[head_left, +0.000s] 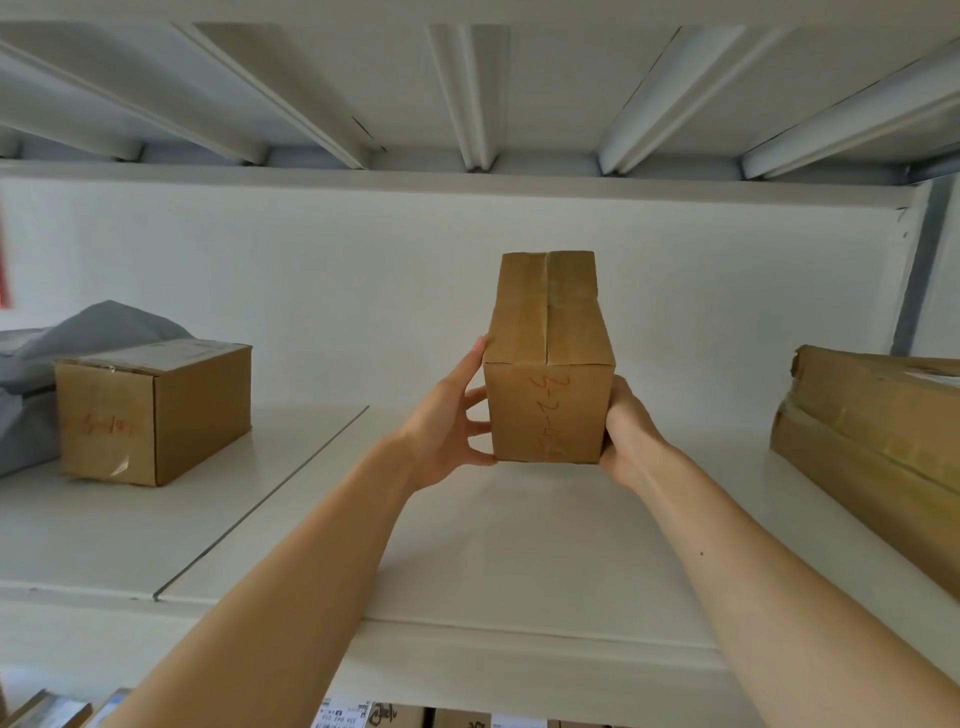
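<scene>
A person stands in front of a white shelf (493, 545) and holds a small brown box (548, 410) over the middle of it, both arms reaching up. The bottom of the box is right down at the shelf board, but I cannot tell if it sits on the board or hangs just above it. The left hand (447, 426) grips the left side of the box, with the thumb up along the edge and the fingers (480, 400) spread and bent against the cardboard. The right hand (631, 441) grips the right side low down, with its fingers curled round the corner and mostly hidden behind the box. Someone wrote on the front of the box with an orange pen. The writing runs sideways and looks like numbers with little dashes, but I cannot read it for sure. At the left end of the shelf stands another brown box (156, 415). It has a white label (176, 353) on top and orange writing on its front, both too blurry to read. A grey bag (104, 327) lies behind it. At the right end of the shelf lies a big flat brown parcel (872, 426). Under the shelf are more boxes (395, 716) with white labels in black print, too small to read.
</scene>
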